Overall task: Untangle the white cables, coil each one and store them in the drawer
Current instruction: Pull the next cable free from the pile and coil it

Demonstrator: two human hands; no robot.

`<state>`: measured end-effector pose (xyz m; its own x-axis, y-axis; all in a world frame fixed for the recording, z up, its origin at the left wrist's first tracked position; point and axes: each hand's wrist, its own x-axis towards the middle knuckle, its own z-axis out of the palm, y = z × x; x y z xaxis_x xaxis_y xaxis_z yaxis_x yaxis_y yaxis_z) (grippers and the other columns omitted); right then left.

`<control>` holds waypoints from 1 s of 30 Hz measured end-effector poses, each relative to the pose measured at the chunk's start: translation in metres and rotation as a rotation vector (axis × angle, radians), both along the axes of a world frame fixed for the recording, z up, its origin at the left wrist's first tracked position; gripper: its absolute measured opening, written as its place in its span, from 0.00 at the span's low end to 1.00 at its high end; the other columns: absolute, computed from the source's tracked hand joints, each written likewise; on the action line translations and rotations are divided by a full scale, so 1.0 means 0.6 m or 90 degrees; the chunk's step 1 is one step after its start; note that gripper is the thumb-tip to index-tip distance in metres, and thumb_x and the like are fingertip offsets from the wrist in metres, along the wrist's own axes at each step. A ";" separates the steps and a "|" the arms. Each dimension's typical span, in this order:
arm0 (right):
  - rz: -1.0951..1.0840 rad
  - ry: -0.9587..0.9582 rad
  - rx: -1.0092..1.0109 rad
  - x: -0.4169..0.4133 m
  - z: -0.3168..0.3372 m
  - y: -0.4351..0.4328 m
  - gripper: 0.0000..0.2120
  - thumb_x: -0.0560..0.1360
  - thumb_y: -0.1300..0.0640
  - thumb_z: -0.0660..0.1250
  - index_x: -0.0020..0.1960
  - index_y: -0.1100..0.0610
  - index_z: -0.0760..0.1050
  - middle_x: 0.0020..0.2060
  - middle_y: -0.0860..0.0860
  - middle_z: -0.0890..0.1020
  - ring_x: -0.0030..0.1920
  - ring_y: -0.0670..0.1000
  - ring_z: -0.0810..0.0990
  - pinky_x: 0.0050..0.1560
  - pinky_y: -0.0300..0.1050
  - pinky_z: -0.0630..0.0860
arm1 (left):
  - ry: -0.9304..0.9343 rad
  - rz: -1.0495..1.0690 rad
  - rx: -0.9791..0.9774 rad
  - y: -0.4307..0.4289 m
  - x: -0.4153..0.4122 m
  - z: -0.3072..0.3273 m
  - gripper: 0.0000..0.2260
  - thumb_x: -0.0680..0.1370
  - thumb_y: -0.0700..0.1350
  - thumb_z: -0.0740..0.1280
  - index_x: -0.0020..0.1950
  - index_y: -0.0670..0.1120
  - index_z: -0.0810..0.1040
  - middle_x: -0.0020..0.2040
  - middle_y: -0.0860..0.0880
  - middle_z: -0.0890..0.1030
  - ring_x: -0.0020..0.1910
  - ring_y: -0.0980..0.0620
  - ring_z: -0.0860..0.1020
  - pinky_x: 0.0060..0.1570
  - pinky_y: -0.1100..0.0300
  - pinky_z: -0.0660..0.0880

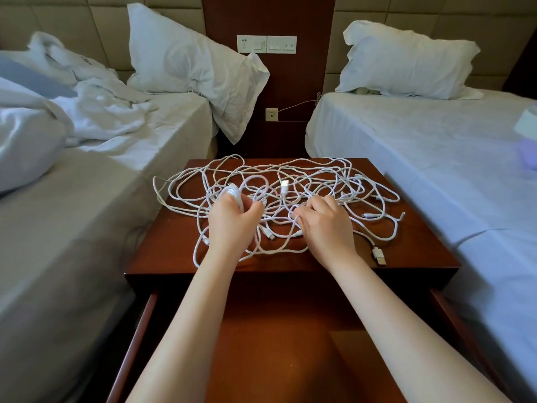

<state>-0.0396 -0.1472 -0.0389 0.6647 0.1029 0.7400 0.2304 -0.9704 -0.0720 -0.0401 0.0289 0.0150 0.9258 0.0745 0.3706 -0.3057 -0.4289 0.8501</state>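
Head view shows you the white cables [276,218] lying as 1 loose tangle spread across the top of the nightstand [290,260], with the drawer [276,330] pulled out below and nothing visibly stored in it. Your left hand [232,225] has its fingers curled round a small loop [232,193] of cable at the left of the heap. Your right hand [322,225] rests on the middle of the heap with its fingers bent, and it looks to be pinching 1 strand at its fingertips. Expect these cords to be light, limp and fairly smooth. They will likely slide through a loose grip, spring out of a coil you let go of, and drag their neighbours along if you pull hard. The better places to take hold are probably the stiff ends, such as the flat plug [379,255] near the front right edge or the upright plug [284,186] in the middle. From an end you could follow 1 cord back through the crossings. Tugging mid-length risks tightening knots, and loops hanging over the left edge could slip to the floor. How many cables there are cannot be told.
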 end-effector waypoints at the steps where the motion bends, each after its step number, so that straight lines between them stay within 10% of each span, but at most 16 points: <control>1: -0.007 -0.006 -0.012 0.001 -0.001 0.000 0.05 0.74 0.58 0.68 0.41 0.57 0.82 0.34 0.52 0.78 0.37 0.55 0.73 0.32 0.45 0.71 | 0.023 -0.030 0.010 -0.005 -0.002 0.001 0.11 0.73 0.38 0.66 0.33 0.42 0.66 0.26 0.51 0.67 0.23 0.58 0.63 0.24 0.68 0.62; 5: -0.012 -0.009 -0.024 0.001 -0.002 0.002 0.13 0.76 0.55 0.60 0.41 0.56 0.82 0.32 0.51 0.79 0.36 0.55 0.74 0.33 0.46 0.70 | 0.145 -0.142 0.025 -0.017 -0.006 0.002 0.13 0.75 0.43 0.67 0.39 0.32 0.77 0.17 0.55 0.66 0.17 0.59 0.63 0.31 0.63 0.68; 10: -0.003 -0.048 0.009 -0.004 0.004 0.002 0.15 0.75 0.57 0.59 0.36 0.58 0.81 0.29 0.49 0.80 0.34 0.53 0.76 0.36 0.42 0.67 | 0.158 -0.216 0.101 -0.032 -0.014 -0.004 0.22 0.75 0.53 0.68 0.32 0.36 0.72 0.30 0.38 0.76 0.27 0.51 0.66 0.31 0.61 0.66; 17: -0.007 -0.013 0.023 0.002 -0.001 -0.002 0.13 0.75 0.57 0.59 0.38 0.56 0.81 0.29 0.49 0.80 0.32 0.53 0.76 0.36 0.40 0.65 | 0.181 -0.189 0.087 -0.038 -0.010 -0.014 0.16 0.77 0.44 0.67 0.34 0.34 0.74 0.19 0.55 0.70 0.18 0.60 0.65 0.21 0.69 0.62; 22: 0.000 0.081 0.112 0.004 0.001 -0.005 0.08 0.77 0.57 0.64 0.49 0.54 0.82 0.39 0.48 0.84 0.42 0.53 0.79 0.37 0.45 0.75 | 0.177 -0.200 -0.121 0.004 0.005 0.007 0.11 0.78 0.46 0.66 0.40 0.41 0.80 0.34 0.42 0.72 0.25 0.55 0.64 0.27 0.63 0.62; 30: 0.080 0.106 0.280 -0.002 0.009 -0.006 0.13 0.81 0.52 0.60 0.60 0.52 0.79 0.51 0.45 0.84 0.52 0.46 0.80 0.49 0.44 0.79 | 0.075 -0.218 -0.297 -0.001 -0.011 0.030 0.11 0.80 0.42 0.63 0.38 0.44 0.77 0.27 0.49 0.70 0.25 0.57 0.65 0.26 0.66 0.63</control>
